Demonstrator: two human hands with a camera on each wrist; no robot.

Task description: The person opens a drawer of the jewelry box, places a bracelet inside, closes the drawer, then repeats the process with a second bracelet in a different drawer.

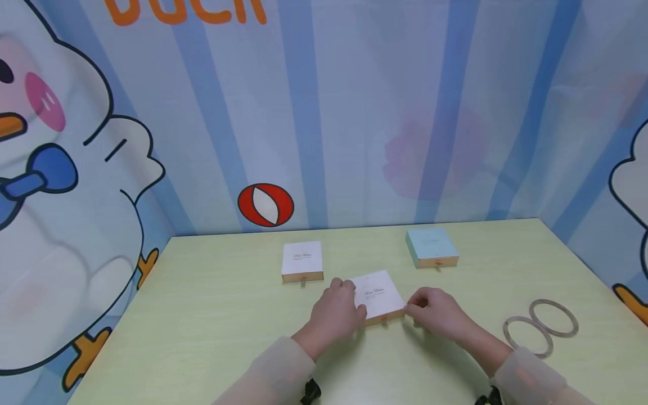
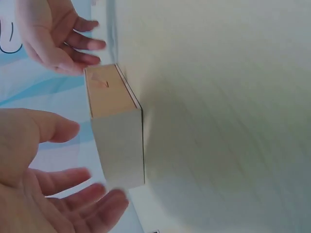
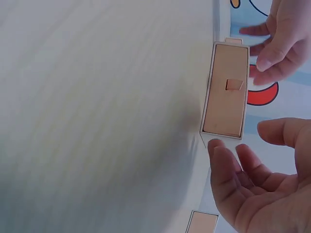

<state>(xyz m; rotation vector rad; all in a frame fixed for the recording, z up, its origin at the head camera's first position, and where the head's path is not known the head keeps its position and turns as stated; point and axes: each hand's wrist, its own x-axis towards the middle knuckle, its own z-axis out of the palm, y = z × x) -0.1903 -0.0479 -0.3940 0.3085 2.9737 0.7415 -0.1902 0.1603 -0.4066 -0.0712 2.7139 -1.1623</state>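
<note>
A white box (image 1: 377, 292) with dark script on its lid and a tan drawer front lies slightly turned at the table's middle. At its left side is my left hand (image 1: 336, 309), fingers loosely bent and thumb by the front edge. My right hand (image 1: 440, 315) is at the front right corner, its fingertips touching or very near it. From the left wrist, the left fingers (image 2: 68, 179) stand spread beside the box's side wall (image 2: 119, 150). In the right wrist view a small tab shows on the drawer front (image 3: 223, 107), with the right fingers (image 3: 226, 170) around the near end, thumb apart.
Behind on the left sits another white box (image 1: 302, 259). A light blue box (image 1: 432, 244) stands at the back right. Two pale rings, one nearer (image 1: 521, 318) and one farther (image 1: 552, 301), lie overlapping at the right. A printed curtain (image 1: 354, 112) hangs behind the table.
</note>
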